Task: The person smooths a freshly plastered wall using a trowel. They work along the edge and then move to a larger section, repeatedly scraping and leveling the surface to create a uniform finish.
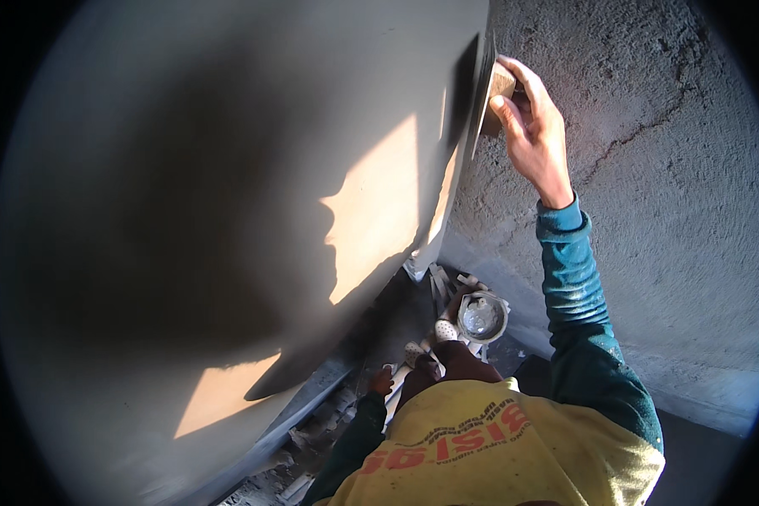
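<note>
Our right hand (535,131) holds a wooden-handled float (501,81) at the edge of the smooth wall (253,76).
Thumb and fingers curl part-closed round its block, probably so the plate lies flat along that edge, beside the rough wall (658,219). Our left hand (382,381) hangs low; whether it grasps anything, we cannot tell. Farther down, a bucket (503,315) stands by our feet (445,331), likely for easy reach.

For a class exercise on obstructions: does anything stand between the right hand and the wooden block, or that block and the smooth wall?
Nothing visible separates the right hand from the wooden block; only a thin plate shows between block and smooth wall.
</note>
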The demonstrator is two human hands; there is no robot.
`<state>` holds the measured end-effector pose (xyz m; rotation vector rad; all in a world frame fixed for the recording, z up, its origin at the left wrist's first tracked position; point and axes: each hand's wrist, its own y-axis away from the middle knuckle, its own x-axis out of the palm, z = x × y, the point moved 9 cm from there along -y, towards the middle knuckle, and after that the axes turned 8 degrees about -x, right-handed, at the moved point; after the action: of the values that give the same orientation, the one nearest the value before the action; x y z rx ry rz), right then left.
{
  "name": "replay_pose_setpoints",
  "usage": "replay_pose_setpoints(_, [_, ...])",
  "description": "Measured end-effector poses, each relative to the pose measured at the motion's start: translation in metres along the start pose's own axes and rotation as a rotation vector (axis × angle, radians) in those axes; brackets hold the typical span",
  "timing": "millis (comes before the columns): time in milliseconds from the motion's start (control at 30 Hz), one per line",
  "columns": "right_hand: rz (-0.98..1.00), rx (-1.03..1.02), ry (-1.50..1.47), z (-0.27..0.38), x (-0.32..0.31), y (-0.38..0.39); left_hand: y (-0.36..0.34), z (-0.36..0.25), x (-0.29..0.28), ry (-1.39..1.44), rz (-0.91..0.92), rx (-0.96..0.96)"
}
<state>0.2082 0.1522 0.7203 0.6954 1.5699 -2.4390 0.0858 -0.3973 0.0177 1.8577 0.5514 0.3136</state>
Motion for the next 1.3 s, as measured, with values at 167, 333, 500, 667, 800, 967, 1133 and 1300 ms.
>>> replay_pose_setpoints(167, [-0.020, 0.033, -0.010, -0.010, 0.009, -0.010, 0.007, 0.013, 0.003, 0.061, -0.007, 0.003])
replay_pose_setpoints(333, [0.020, 0.172, -0.240, 0.019, 0.034, 0.022, 0.007, 0.018, 0.007, 0.107, -0.016, 0.000])
replay_pose_setpoints(500, [0.034, -0.019, -0.388, 0.133, 0.047, 0.062, -0.002, 0.024, -0.004, 0.137, 0.064, -0.062])
replay_pose_setpoints(667, [0.278, -0.002, -0.661, 0.152, 0.033, 0.059, 0.003, 0.008, -0.005, 0.158, 0.022, -0.041])
replay_pose_setpoints(800, [-0.007, 0.358, -0.996, 0.047, 0.001, 0.073, -0.004, 0.006, -0.004, 0.244, 0.156, 0.006])
replay_pose_setpoints(967, [-0.022, 0.667, -0.993, -0.023, 0.038, 0.140, -0.003, 0.013, -0.012, 0.076, 0.065, -0.009])
replay_pose_setpoints(1133, [0.008, 0.477, -0.829, -0.027, 0.050, 0.100, 0.006, 0.027, -0.020, 0.074, -0.029, -0.066])
replay_pose_setpoints(1300, [0.035, 0.391, -0.783, -0.001, 0.061, 0.070, -0.004, 0.020, -0.017, 0.091, 0.027, 0.048])
